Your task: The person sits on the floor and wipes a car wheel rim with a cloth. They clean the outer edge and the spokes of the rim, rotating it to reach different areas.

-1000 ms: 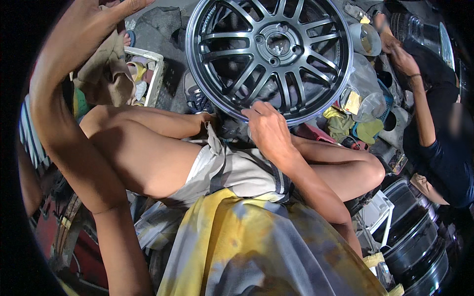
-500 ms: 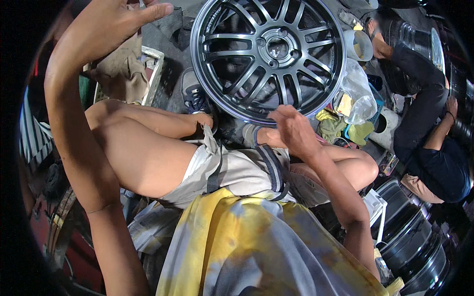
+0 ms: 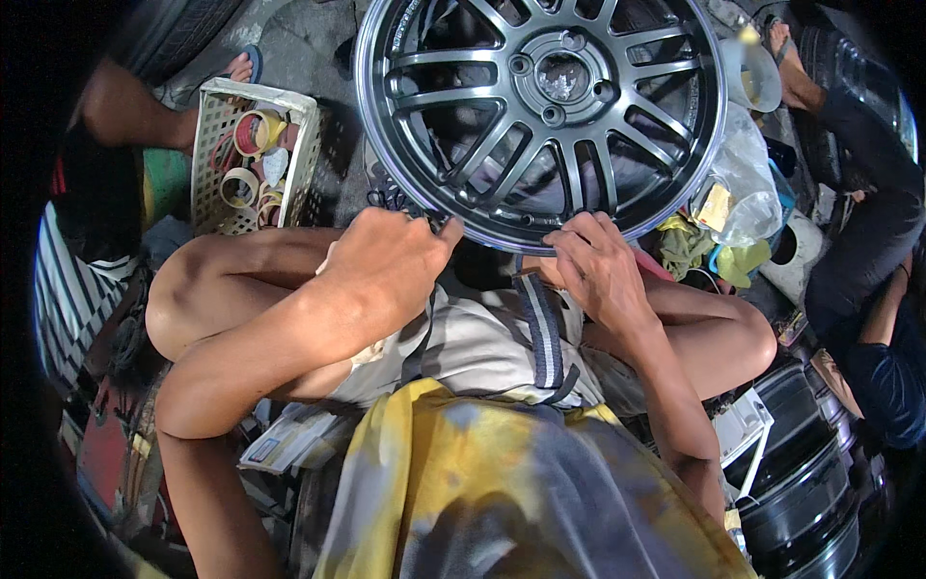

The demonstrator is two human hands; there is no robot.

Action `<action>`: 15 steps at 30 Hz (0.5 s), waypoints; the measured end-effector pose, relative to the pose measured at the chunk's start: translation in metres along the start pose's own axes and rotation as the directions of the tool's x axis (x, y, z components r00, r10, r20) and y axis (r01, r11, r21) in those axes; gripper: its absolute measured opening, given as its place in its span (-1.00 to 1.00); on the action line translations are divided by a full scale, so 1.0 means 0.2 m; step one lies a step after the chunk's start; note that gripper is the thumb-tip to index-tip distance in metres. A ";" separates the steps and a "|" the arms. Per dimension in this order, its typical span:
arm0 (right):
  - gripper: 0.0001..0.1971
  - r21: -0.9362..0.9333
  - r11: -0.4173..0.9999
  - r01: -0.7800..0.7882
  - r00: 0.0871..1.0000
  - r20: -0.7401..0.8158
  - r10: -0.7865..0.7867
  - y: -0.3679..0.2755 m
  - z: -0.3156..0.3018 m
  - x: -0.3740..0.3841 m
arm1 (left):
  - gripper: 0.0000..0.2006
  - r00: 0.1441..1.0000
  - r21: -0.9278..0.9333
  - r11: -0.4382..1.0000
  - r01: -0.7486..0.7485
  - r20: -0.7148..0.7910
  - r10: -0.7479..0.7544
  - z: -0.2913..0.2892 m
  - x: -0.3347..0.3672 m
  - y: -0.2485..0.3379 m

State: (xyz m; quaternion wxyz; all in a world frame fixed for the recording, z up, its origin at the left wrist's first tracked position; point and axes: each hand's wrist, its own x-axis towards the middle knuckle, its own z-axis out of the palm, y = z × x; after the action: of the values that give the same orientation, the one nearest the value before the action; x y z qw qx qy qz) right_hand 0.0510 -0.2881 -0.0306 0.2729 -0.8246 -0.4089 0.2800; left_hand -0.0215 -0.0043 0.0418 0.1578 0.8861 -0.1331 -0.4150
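A dark grey multi-spoke wheel rim (image 3: 564, 77) stands out in front of my bent knees, its near lip close to both hands. At that lip, my right hand (image 3: 600, 265) is closed, with fingertips bent against the edge. My left hand (image 3: 381, 270) is curled into a fist at the wheel's near left side, thumb against or very near the lip. Its fingers fold underneath, so their contents are hidden. Small pale cloth-like bits show beside this hand and below its wrist. Yellow-and-grey fabric (image 3: 434, 463) covers my lap.
A cream plastic basket (image 3: 256, 90) holding tape rolls (image 3: 253, 132) is at the left. Right of the wheel are a plastic bag (image 3: 748, 183), rags (image 3: 685, 246) and a translucent tub (image 3: 757, 77). Another person's leg (image 3: 854, 222) is far right, near stacked dark wheels (image 3: 791, 463).
My left hand has come down from the upper left to the wheel's near edge. Brown cloth no longer covers the basket. The wheel appears larger, and my right hand now touches its lip.
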 end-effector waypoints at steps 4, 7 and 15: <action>-0.79 0.047 0.998 -0.036 0.999 0.041 0.034 0.01 -0.01 0.00 | -0.35 0.997 0.056 0.998 0.014 0.073 -0.018 0.07 0.05 -0.01; -0.78 0.073 0.996 -0.058 0.997 0.052 0.054 0.00 -0.02 -0.01 | -0.31 0.989 0.070 0.996 0.047 0.135 -0.056 0.09 0.10 0.01; -0.76 0.040 0.997 -0.059 0.997 0.055 0.057 -0.02 -0.02 -0.01 | -0.19 0.958 -0.193 0.981 -0.002 0.280 0.057 0.11 0.21 0.13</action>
State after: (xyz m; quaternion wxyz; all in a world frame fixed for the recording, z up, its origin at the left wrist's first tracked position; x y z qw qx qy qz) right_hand 0.0506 -0.2888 -0.0248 0.2706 -0.8224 -0.3861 0.3183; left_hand -0.0154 -0.0461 0.0097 0.2273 0.7961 -0.1272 -0.5462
